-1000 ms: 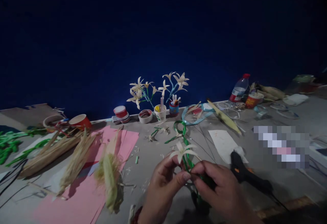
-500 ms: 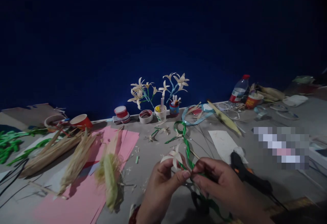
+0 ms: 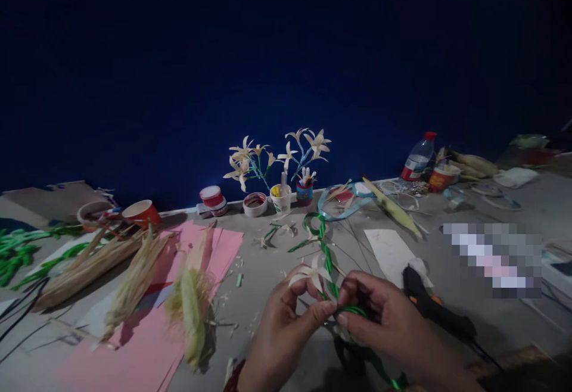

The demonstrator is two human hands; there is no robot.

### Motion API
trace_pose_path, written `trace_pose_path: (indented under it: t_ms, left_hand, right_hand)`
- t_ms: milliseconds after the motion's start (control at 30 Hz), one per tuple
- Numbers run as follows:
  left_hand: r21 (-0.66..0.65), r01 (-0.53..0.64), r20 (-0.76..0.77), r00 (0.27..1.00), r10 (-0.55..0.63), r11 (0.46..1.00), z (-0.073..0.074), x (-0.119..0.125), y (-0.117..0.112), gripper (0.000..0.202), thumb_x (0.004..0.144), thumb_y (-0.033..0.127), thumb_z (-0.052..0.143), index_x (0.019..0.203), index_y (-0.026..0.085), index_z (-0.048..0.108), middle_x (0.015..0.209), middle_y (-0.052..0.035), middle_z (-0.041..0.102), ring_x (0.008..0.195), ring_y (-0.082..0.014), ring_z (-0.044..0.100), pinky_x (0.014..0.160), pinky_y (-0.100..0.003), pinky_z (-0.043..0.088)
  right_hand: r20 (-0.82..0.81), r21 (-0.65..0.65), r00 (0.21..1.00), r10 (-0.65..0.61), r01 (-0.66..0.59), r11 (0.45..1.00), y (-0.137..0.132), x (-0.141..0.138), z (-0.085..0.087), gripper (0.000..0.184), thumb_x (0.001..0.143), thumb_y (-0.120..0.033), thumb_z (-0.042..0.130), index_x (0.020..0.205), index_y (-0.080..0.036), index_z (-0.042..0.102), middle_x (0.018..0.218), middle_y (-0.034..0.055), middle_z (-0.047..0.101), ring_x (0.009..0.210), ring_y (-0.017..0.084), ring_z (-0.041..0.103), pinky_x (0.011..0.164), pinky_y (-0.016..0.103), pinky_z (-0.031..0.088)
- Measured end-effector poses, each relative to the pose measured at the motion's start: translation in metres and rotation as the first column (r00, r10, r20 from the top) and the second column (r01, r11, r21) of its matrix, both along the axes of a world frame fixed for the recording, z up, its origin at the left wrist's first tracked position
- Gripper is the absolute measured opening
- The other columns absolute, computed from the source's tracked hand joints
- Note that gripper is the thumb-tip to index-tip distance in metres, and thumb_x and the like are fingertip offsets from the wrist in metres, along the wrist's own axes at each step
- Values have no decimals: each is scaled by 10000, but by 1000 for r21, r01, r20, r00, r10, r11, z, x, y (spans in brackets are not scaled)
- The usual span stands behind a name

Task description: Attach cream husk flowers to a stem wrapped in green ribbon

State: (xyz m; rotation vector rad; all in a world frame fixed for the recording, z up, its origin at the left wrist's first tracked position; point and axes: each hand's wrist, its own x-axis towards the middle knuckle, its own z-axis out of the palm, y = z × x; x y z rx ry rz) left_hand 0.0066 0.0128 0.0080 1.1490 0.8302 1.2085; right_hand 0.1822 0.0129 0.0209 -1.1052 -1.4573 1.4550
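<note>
Nearest, the left hand (image 3: 286,326) has its thumb and forefinger pinched together on the stem of a pale flower (image 3: 314,271), just above the table (image 3: 250,264). The flower's petals fan away from the person, up and a little left; its long axis follows the green stem, slanting down and right into the fingertips. Just beside it, the right hand (image 3: 382,317) pinches green ribbon (image 3: 328,258) between thumb and fingers. From there the ribbon runs away from the person to a round loop, and a lower length trails toward the near edge; how these parts join is hidden by the hands. A black glue gun (image 3: 431,305) lies right of the right hand, near white paper (image 3: 384,249). Well to the left, a green husk (image 3: 194,332) and dry husks (image 3: 134,288) lie on or beside pink paper (image 3: 125,365). Beyond the loop are blue ribbon (image 3: 353,211), a white cup (image 3: 281,203) and a pen pot (image 3: 304,192), with pale blooms (image 3: 243,156) rising by them before a dark blue wall (image 3: 286,52).
</note>
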Motion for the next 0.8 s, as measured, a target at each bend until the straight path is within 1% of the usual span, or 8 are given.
trace_pose_path:
  t_ms: [133, 200, 300, 400, 500, 600, 700, 800]
  left_hand:
    - [-39, 46, 50, 998, -44, 998, 5, 1, -2, 134, 740, 257, 784, 735, 185, 671, 821, -2, 641, 845, -172, 570, 783, -258, 414]
    - [-70, 77, 75, 995, -72, 995, 8, 1, -2, 143, 724, 263, 796, 742, 180, 681, 802, -4, 650, 834, -171, 570, 779, -256, 416]
    - [-108, 101, 109, 990, -90, 989, 11, 1, -1, 155, 720, 263, 798, 752, 170, 678, 783, -5, 637, 818, -169, 560, 779, -260, 418]
    - [-121, 102, 135, 987, -86, 987, 10, 1, -1, 143, 733, 245, 786, 751, 164, 669, 787, -8, 616, 829, -174, 551, 798, -274, 421]
    - [-84, 90, 141, 987, -77, 992, 7, 1, -2, 138, 741, 248, 779, 745, 160, 673, 801, -17, 605, 849, -183, 541, 812, -288, 421]
    - [-56, 98, 168, 982, -88, 994, 5, 1, -3, 124, 762, 255, 763, 766, 160, 684, 826, -26, 606, 867, -190, 536, 816, -291, 413]
    - [-56, 131, 202, 972, -117, 990, 5, 1, -2, 121, 771, 266, 757, 789, 164, 694, 836, -26, 599, 867, -185, 526, 820, -285, 407]
    - [-67, 154, 217, 967, -136, 986, 8, 2, -2, 123, 763, 272, 766, 784, 169, 702, 821, -19, 595, 837, -169, 522, 798, -263, 412]
  right_hand:
    - [-92, -38, 993, 73, -76, 996, 3, 3, 0, 169, 743, -243, 708, 804, -197, 558, 768, -27, 553, 719, 136, 503, 630, 225, 399]
    - [-108, -42, 989, 98, -104, 994, 4, 4, -1, 184, 755, -268, 716, 797, -190, 554, 765, -27, 541, 711, 131, 484, 630, 224, 392]
    - [-95, -26, 989, 118, -121, 992, 5, 5, -3, 192, 774, -285, 717, 783, -190, 550, 751, -37, 516, 689, 121, 460, 605, 217, 373]
    - [-60, 1, 989, 132, -132, 991, 6, 5, -5, 167, 792, -289, 707, 797, -191, 572, 751, -34, 534, 687, 123, 468, 603, 220, 371]
    - [-55, -5, 990, 130, -130, 991, 6, 3, -6, 168, 793, -310, 705, 782, -182, 596, 726, -36, 532, 665, 118, 455, 610, 226, 363]
    - [-110, -53, 988, 106, -112, 992, 5, 0, -6, 214, 769, -342, 729, 736, -188, 584, 676, -56, 483, 614, 105, 389, 563, 219, 316]
    - [-169, -74, 982, 82, -96, 993, 3, -2, -5, 276, 737, -382, 761, 695, -196, 561, 641, -69, 450, 586, 99, 345, 537, 219, 281]
    - [-170, -85, 982, 80, -95, 992, 2, -3, -6, 299, 712, -419, 780, 687, -186, 593, 631, -61, 468, 579, 101, 352, 540, 229, 282]
